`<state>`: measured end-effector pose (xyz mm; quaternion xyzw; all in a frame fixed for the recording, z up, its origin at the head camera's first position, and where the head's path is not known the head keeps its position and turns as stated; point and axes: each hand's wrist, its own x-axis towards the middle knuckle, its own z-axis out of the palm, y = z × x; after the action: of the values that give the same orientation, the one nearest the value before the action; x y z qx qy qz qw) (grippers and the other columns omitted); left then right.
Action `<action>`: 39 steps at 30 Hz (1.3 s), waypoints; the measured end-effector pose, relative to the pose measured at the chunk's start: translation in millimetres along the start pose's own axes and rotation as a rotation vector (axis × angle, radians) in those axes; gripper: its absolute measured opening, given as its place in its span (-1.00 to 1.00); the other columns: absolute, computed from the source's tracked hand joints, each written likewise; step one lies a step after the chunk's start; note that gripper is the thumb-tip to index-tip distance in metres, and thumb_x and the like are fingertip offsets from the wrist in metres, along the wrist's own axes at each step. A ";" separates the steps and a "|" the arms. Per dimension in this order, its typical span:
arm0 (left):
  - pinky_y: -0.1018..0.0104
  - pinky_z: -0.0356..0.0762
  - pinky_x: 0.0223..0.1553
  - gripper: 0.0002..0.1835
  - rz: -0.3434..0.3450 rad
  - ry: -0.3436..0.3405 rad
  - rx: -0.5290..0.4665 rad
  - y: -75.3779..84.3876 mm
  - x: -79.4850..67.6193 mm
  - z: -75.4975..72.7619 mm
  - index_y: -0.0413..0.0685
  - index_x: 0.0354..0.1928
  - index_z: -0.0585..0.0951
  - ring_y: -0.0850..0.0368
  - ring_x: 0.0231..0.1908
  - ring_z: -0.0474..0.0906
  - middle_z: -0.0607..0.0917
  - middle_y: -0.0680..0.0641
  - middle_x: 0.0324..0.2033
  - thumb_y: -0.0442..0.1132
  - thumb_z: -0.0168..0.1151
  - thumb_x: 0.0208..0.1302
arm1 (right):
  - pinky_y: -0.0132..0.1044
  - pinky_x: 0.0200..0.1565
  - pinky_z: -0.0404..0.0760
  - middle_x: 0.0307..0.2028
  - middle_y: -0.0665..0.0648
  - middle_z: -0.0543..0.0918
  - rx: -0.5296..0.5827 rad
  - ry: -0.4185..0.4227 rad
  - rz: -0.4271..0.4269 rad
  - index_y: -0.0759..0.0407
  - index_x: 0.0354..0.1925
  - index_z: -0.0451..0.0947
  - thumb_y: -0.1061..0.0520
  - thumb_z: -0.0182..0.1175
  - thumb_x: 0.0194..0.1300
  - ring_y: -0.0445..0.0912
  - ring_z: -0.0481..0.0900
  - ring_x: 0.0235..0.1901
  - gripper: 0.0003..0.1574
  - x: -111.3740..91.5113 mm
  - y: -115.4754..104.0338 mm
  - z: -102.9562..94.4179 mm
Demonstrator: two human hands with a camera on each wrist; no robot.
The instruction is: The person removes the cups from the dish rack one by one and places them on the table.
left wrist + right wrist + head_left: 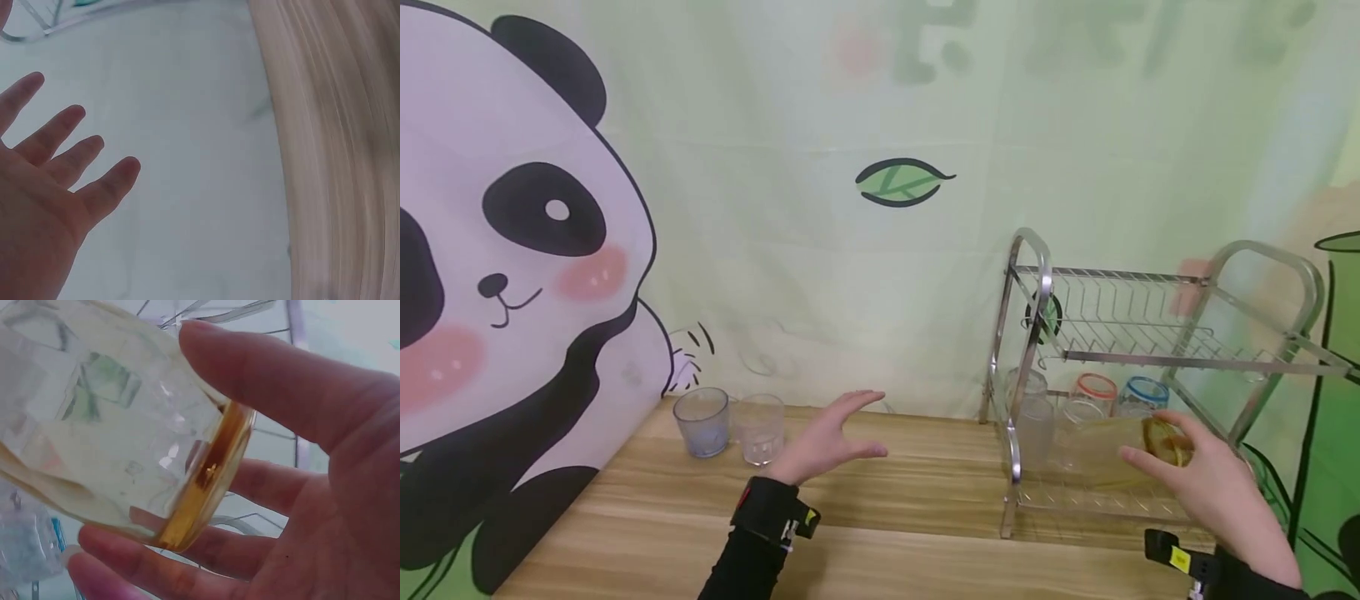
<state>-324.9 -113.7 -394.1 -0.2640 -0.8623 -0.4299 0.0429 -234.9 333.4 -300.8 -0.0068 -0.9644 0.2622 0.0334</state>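
Observation:
My right hand (1213, 479) grips a yellow-tinted drinking glass (1108, 450) near its thick amber base. The glass lies sideways in front of the lower level of a metal dish rack (1015, 454), its base toward my palm. In the right wrist view, thumb and fingers stand on opposite sides of the glass (119, 425). My left hand (823, 442) is above the table with fingers spread and holds nothing; its palm (37, 219) shows bare in the left wrist view. Nearest to it stands a clear glass (763, 429), beside a bluish glass (702, 423).
On the rack's lower level are a glass with a red-orange rim (1093, 388), one with a blue rim (1145, 392) and clear glasses (1036, 421) at the left. The rack's wire upper shelf (1135, 333) overhangs them. A printed cloth (820, 292) hangs behind the wooden table (865, 508).

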 end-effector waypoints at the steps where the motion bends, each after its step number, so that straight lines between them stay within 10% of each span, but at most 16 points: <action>1: -0.07 0.21 0.30 -0.13 0.011 0.002 -0.012 3.7 -0.1 4.3 0.33 0.44 0.29 -0.01 0.41 0.12 0.25 0.04 0.42 0.19 0.42 0.09 | 0.08 -0.29 0.55 0.19 0.63 0.29 0.011 0.004 -0.004 0.36 0.47 -0.04 -0.47 0.10 0.26 0.43 0.44 0.01 0.24 -1.6 -2.4 2.4; 22: 0.11 0.32 0.27 -0.19 0.111 0.007 -0.129 33.8 -8.4 32.4 0.26 0.39 0.36 0.18 0.35 0.22 0.35 0.12 0.36 0.04 0.47 0.07 | 0.28 -0.09 0.50 0.35 0.47 0.24 0.043 -0.037 -0.184 0.16 0.47 0.13 -0.43 0.22 0.19 0.44 0.32 0.19 0.14 -10.9 -44.4 42.7; 39: 0.17 0.40 0.21 -0.21 0.166 -0.101 -0.294 49.8 -4.7 57.8 0.24 0.42 0.32 0.01 0.30 0.32 0.38 0.09 0.35 -0.08 0.45 0.14 | -0.12 -0.21 0.65 0.08 0.21 0.57 0.195 0.029 -0.398 0.02 0.35 0.34 -0.25 0.38 0.13 -0.02 0.62 -0.14 -0.08 -11.5 -82.6 67.6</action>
<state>-287.5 -47.1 -395.9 -0.3590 -0.7665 -0.5326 -0.0042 -227.7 227.7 -317.9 0.1829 -0.9163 0.3423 0.0990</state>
